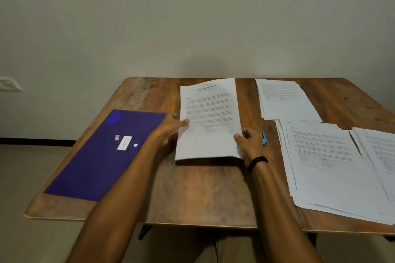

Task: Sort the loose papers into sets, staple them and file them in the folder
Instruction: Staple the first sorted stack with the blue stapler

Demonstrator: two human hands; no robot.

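Observation:
A set of printed white papers (208, 119) is held over the middle of the wooden table (205, 196), its near edge slightly raised. My left hand (171, 127) grips its left edge, thumb on top. My right hand (250, 142) pinches its lower right corner. A purple folder (100, 156) with a white label lies flat at the left. A small blue stapler (264, 139) lies just right of my right hand, partly hidden by it.
Loose printed sheets lie in piles on the right: one pile at the back right (284, 100), a larger spread (329, 166) near the front right, and more (380, 151) running off the right edge. A pale wall stands behind the table.

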